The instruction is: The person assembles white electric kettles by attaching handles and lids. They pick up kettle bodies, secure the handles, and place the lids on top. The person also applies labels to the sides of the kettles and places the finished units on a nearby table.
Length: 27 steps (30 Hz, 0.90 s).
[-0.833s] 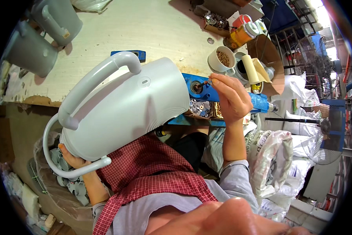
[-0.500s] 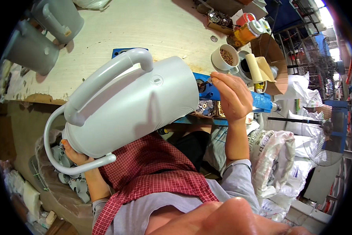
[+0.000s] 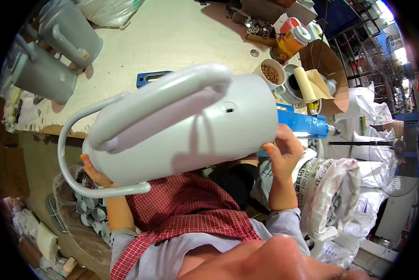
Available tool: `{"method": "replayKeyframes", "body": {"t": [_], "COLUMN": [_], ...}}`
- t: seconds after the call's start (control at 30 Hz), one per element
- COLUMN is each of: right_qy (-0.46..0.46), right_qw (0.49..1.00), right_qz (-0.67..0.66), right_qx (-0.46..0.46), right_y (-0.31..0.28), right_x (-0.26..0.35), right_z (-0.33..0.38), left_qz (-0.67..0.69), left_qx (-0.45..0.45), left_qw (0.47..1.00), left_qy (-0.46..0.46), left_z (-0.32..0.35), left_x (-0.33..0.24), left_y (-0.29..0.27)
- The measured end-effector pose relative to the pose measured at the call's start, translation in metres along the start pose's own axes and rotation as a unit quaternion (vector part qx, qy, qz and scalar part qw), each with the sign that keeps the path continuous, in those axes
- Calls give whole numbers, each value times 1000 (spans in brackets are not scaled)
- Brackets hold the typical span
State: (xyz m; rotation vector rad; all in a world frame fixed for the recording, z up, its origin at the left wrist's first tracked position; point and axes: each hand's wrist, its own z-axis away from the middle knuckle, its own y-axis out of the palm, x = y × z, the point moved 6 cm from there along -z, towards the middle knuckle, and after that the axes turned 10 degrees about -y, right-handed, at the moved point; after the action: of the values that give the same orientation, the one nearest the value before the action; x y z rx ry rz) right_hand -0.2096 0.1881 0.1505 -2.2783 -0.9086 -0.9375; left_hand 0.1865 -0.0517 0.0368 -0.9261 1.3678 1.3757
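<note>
Cradling the grey jug (image 3: pixel 186 126) sideways above the bench (image 3: pixel 172 37), left hand (image 3: pixel 95 172) grasps its end; right hand (image 3: pixel 284 151) fingers clench the base; steady support seems wise.

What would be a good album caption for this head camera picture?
Two bare hands, left hand and right hand, hold a large grey jug tilted over a workbench.
</note>
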Motion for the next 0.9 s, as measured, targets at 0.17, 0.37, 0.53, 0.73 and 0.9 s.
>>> {"method": "replayKeyframes", "body": {"t": [0.17,0.37,0.53,0.73,0.9], "right_qy": [78,64,133,-30,-137], "right_qw": [994,997,990,972,975], "right_qz": [-27,-14,49,231,155], "right_qx": [-67,-48,15,29,82], "right_y": [-24,-20,-24,-30,45], "right_x": [-18,-22,-27,22,4], "right_z": [18,12,20,-47,-103], "left_qz": [-35,-14,-59,-78,-127], "left_qx": [39,33,30,-5,-16], "left_qw": [999,999,998,997,991], "left_qy": [-7,-9,-14,30,35], "left_z": [-19,-15,-25,-28,-31], "left_x": [24,12,27,17,-3], "left_y": [27,61,53,33,51]}}
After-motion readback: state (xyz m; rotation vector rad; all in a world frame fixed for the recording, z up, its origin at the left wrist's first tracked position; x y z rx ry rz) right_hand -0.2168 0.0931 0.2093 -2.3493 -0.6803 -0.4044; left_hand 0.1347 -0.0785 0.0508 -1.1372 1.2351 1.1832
